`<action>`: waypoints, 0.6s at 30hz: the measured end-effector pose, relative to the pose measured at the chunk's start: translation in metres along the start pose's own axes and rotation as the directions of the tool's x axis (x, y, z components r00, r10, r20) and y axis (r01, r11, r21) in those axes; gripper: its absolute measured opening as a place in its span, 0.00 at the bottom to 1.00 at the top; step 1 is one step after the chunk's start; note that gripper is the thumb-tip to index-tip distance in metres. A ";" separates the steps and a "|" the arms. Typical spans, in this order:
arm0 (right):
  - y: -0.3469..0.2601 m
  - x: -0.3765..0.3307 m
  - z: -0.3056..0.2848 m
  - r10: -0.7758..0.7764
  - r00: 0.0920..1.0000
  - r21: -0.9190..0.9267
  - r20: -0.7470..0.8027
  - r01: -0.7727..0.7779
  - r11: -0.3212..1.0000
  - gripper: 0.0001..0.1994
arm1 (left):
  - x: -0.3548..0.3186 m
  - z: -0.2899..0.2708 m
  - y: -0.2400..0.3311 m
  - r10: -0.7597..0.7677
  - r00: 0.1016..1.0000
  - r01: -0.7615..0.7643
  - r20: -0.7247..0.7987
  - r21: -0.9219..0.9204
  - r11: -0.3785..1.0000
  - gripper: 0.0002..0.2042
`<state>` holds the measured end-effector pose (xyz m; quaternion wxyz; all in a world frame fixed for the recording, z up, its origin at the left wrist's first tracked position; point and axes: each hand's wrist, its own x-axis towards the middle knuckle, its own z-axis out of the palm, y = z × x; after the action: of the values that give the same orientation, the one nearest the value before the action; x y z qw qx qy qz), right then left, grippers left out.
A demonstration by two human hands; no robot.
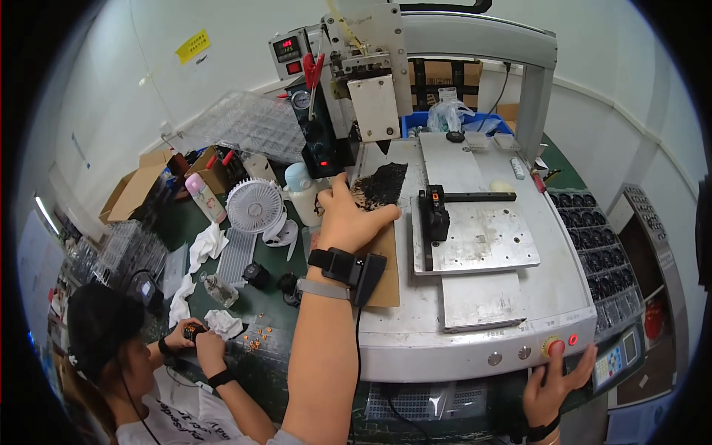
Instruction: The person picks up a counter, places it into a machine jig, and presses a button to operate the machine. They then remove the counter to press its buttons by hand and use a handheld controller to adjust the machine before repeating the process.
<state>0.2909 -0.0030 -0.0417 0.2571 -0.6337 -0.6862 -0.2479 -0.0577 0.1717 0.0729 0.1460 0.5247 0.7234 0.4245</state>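
Note:
My left hand (pixel 350 216) reaches over the left edge of a white bench-top machine (pixel 415 337), fingers apart and nothing visible in them. Its fingertips are just below a black control box with a gauge (pixel 310 133), beside a crusty black patch (pixel 383 184); whether they touch the box I cannot tell. At the machine's front right corner my right hand (pixel 552 387) has its fingers stretched out. One fingertip is at the red mushroom button (pixel 554 347), seemingly touching it. A black clamp-like fixture (pixel 436 213) sits on the metal plate (pixel 486 245) mid-machine, under a dispensing head (pixel 373 107).
A co-worker (pixel 111 356) at lower left holds a small black part (pixel 194 331) near scattered orange bits (pixel 257 340). A white fan (pixel 256 206), a blue-capped bottle (pixel 300 194) and crumpled tissues (pixel 224 323) stand left. Trays of black round parts (pixel 597 245) line the right side.

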 end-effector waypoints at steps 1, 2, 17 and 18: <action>0.009 0.000 0.003 -0.002 1.000 -0.005 0.000 0.002 1.000 0.36 | 0.001 0.001 -0.001 -0.001 1.000 0.001 0.002 -0.005 1.000 0.50; 0.017 0.000 0.007 0.057 0.996 0.040 0.069 -0.060 0.997 0.35 | 0.003 0.001 -0.002 0.014 1.000 -0.014 -0.001 -0.014 1.000 0.50; 0.026 -0.002 0.017 0.074 0.987 0.191 0.140 -0.101 0.976 0.32 | -0.006 -0.015 -0.011 -0.029 0.992 0.030 -0.125 0.006 1.000 0.44; 0.028 -0.001 0.017 0.077 0.984 0.154 0.161 -0.102 0.983 0.30 | -0.005 -0.012 -0.009 0.029 0.999 -0.022 -0.044 0.159 0.987 0.43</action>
<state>0.3184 0.0094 -0.0545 0.2648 -0.6583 -0.6926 -0.1298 -0.0693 0.1607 0.0715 0.0815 0.5337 0.7513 0.3794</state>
